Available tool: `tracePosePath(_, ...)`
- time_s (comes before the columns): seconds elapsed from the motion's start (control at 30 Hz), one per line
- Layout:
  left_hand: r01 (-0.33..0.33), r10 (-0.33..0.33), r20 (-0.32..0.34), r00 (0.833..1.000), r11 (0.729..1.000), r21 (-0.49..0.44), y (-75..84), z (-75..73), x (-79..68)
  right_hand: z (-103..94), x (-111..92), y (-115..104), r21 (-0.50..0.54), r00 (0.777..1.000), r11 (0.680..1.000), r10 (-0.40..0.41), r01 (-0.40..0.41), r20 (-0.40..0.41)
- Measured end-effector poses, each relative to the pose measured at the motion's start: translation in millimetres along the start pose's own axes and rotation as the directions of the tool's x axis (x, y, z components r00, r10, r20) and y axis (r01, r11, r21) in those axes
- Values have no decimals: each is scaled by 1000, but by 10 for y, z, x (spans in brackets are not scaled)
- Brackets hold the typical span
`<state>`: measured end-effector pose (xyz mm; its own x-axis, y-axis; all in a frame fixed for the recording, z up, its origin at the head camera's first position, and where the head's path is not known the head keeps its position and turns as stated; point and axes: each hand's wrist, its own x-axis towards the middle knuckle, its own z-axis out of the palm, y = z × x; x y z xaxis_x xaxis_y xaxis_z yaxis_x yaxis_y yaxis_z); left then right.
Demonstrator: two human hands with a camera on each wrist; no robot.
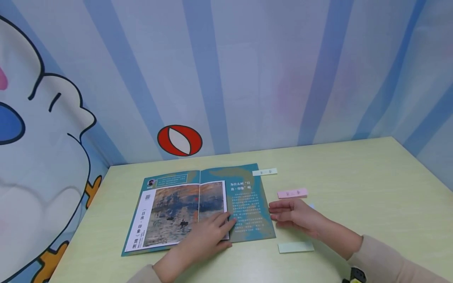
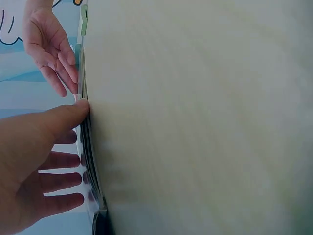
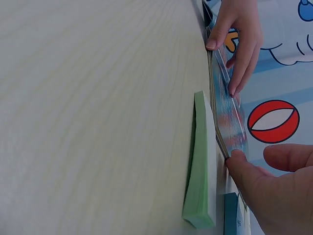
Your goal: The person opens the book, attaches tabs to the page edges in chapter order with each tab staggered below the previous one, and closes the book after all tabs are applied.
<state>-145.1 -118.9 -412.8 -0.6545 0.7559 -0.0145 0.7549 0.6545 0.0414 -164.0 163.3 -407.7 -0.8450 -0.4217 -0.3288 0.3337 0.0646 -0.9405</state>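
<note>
An open magazine (image 1: 247,230) lies on the table, a printed painting (image 1: 173,212) spread across its two pages. My left hand (image 1: 210,234) rests on it with fingers extended over the painting, its thumb at the lower edge in the left wrist view. At the right edge of the magazine is my right hand (image 1: 299,215), palm turned inward and fingers extended; a fingertip meets the page edge in the right wrist view. A pale sticky note (image 1: 265,171) with handwriting overlaps the magazine's upper right edge. A handwritten pink sticky note (image 1: 292,193) lies just beyond my right hand.
A green sticky-note pad (image 1: 295,247) lies on the near side of my right hand. A blue pad (image 3: 231,213) is mostly hidden behind that hand in the head view. A striped, cartoon-printed wall covering (image 1: 247,78) stands along the table's (image 1: 371,188) back edge.
</note>
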Motion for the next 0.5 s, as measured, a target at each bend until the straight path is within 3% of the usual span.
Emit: tracePosePath(0.5,-64,64,-24,998,998,-4,-34,16,1,-8,-8,-20,80,1000,997,19,-18,-13)
